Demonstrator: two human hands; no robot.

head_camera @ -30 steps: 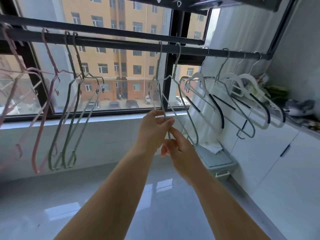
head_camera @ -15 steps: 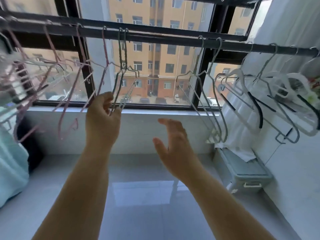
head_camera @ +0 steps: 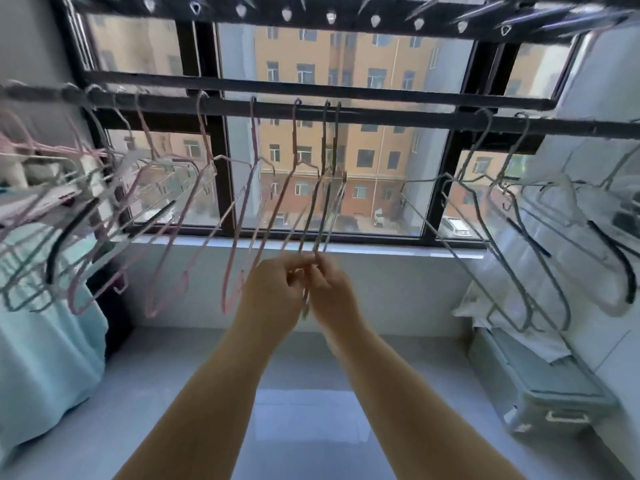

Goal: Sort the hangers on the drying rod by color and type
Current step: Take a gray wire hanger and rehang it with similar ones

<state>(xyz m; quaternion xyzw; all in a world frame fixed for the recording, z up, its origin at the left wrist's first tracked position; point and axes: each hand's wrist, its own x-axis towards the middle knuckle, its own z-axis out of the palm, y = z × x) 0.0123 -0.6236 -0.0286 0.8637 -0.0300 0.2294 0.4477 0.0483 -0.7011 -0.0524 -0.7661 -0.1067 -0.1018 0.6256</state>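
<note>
- Green hangers [head_camera: 322, 206], a pair side by side, hang near the middle of the drying rod [head_camera: 398, 116]. Their hooks are close together and their frames slant down toward the person.
- The left hand [head_camera: 273, 296] has its fingers curled in and pinches the lower wire of the green hangers from the left, with the back of the hand toward the camera.
- The right hand [head_camera: 334, 299] comes in from the right, its fingertips closed on the same low stretch of wire. The two hands touch at the fingertips.
- Both bare forearms rise from the bottom of the view and converge at the hangers, just below the window sill [head_camera: 398, 251].
- Pink hangers [head_camera: 239, 237] hang just left of the pair. Farther left is a crowded, blurred cluster of mixed hangers.
- Grey wire hangers [head_camera: 485, 233] hang well apart to the right, with white hangers [head_camera: 568, 199] bearing black pads beyond them.
</note>
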